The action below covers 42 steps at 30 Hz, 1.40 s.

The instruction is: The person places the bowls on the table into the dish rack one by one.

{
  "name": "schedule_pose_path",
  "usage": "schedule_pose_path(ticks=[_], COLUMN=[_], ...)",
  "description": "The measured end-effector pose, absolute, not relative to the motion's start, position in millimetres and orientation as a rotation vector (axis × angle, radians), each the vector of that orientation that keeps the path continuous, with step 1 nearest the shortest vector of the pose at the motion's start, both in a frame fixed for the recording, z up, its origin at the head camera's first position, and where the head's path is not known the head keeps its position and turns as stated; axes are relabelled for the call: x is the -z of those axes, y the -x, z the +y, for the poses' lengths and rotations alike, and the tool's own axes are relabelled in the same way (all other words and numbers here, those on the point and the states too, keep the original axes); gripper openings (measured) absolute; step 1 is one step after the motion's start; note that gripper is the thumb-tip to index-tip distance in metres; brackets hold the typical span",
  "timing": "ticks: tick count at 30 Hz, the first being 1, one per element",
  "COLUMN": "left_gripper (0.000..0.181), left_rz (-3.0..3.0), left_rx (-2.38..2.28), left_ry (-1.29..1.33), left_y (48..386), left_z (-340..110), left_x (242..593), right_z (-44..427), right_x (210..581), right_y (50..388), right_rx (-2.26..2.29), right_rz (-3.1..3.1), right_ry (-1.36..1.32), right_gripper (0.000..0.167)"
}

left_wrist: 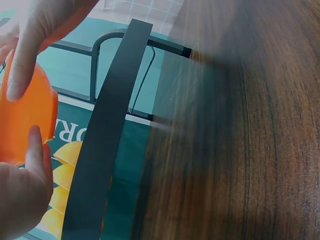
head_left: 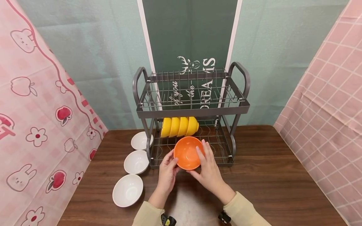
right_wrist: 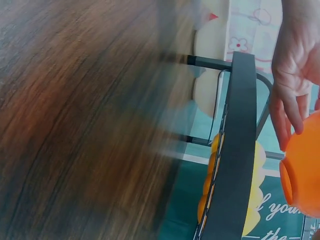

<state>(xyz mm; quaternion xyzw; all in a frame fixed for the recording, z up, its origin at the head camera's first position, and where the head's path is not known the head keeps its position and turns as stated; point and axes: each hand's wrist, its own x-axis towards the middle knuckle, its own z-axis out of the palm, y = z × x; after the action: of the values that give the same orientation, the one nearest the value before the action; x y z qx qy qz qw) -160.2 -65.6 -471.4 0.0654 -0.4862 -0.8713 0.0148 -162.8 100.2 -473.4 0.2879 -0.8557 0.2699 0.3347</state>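
Note:
An orange bowl [head_left: 188,153] is held between both hands in front of the rack, its inside turned up toward the head view. My left hand [head_left: 167,171] grips its left side, thumb at the rim. On the right side my right hand [head_left: 208,171] holds it, fingers along the rim and thumb low at the front edge. In the left wrist view the bowl [left_wrist: 25,120] is seen from its outer side. Behind it, a row of several yellow bowls [head_left: 179,126] stands on edge in the lower tier of a dark grey dish rack [head_left: 193,112].
Three white bowls stand on the table left of the rack: a near one [head_left: 128,190], a middle one [head_left: 136,162] and a far one [head_left: 141,141] partly behind the rack's leg. The rack's wire upper tier [head_left: 189,89] overhangs the yellow bowls. Brown wooden table [head_left: 271,175] extends to the right.

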Motion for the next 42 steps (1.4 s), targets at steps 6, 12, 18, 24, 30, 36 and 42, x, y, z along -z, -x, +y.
schedule_pose_path(ticks=[6, 12, 18, 24, 30, 36, 42], left_gripper=[0.043, 0.041, 0.041, 0.041, 0.044, 0.047, 0.037], left_rz=[-1.510, -1.514, -1.521, -1.523, -1.544, -1.681, -1.935], left_rx=[2.745, 2.775, 2.781, 2.793, 2.789, 2.708, 2.262], left_ry=[-0.188, -0.210, -0.181, -0.183, -0.149, -0.091, -0.013], left_y=[158, 157, 157, 158, 158, 160, 160], left_z=[-67, -68, -70, -73, -76, -85, -98], left_x=[472, 473, 474, 476, 477, 474, 477], right_z=[98, 94, 90, 83, 81, 82, 78], right_x=[471, 470, 470, 451, 450, 463, 459], right_y=[160, 160, 163, 156, 156, 165, 168], right_rx=[-0.982, -1.259, -1.435, -1.443, -1.375, -1.345, -1.338], right_rz=[-2.343, -2.320, -2.250, -2.261, -2.267, -2.286, -2.314], right_ry=[-0.704, -0.714, -0.730, -0.710, -0.712, -0.702, -0.699], right_gripper=[0.124, 0.129, 0.126, 0.117, 0.115, 0.118, 0.121])
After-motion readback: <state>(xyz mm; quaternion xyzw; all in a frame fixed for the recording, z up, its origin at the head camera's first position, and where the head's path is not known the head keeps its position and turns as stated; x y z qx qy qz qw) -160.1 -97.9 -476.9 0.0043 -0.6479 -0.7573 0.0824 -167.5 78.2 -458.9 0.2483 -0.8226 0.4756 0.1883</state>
